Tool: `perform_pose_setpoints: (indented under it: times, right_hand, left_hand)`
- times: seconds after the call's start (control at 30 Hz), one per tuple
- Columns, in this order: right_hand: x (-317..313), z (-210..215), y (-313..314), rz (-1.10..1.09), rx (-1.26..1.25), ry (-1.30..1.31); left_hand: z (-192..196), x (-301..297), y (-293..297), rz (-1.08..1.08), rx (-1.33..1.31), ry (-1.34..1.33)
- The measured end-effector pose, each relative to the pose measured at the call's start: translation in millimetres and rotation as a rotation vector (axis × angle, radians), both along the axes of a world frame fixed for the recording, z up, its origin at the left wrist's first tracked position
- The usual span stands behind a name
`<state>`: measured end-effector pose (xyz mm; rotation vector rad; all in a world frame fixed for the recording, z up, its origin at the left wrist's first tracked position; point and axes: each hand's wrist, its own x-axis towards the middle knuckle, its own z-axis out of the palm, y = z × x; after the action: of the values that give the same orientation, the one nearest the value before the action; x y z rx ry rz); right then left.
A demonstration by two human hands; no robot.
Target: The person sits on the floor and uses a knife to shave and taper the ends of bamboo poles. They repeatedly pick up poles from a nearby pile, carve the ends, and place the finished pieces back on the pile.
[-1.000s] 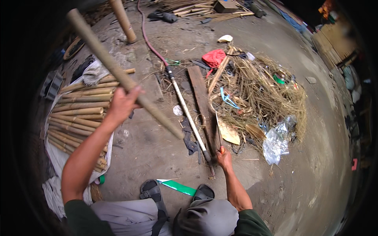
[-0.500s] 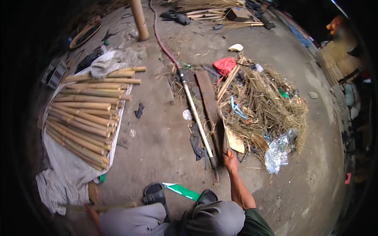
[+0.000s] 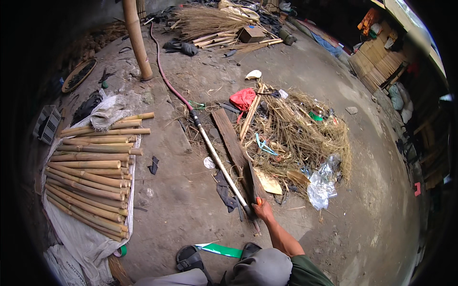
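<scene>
A stained floor (image 3: 377, 190) spreads around a bamboo post (image 3: 137, 43) before a grey wall (image 3: 107, 8)

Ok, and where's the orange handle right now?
The orange handle is in your right hand, just right of centre in the lower half of the head view, near the brown plank.

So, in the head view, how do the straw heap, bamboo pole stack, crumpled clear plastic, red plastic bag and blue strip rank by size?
Largest to smallest:
Straw heap and bamboo pole stack: too alike to rank
Crumpled clear plastic
Red plastic bag
Blue strip
</scene>
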<state>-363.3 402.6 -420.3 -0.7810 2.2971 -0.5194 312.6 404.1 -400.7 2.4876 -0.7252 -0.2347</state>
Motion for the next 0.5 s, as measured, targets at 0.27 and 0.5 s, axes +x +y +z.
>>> perform_pose_setpoints:
  times: [0.27,0.5]
  right_hand:
    - [7,18,-1,0.014,0.160,0.077]
    - [-2,28,-8,0.028,0.115,0.180]
  left_hand:
    - [-1,4,7,0.007,0.004,-0.038]
    - [-2,4,13,0.005,0.015,-0.084]
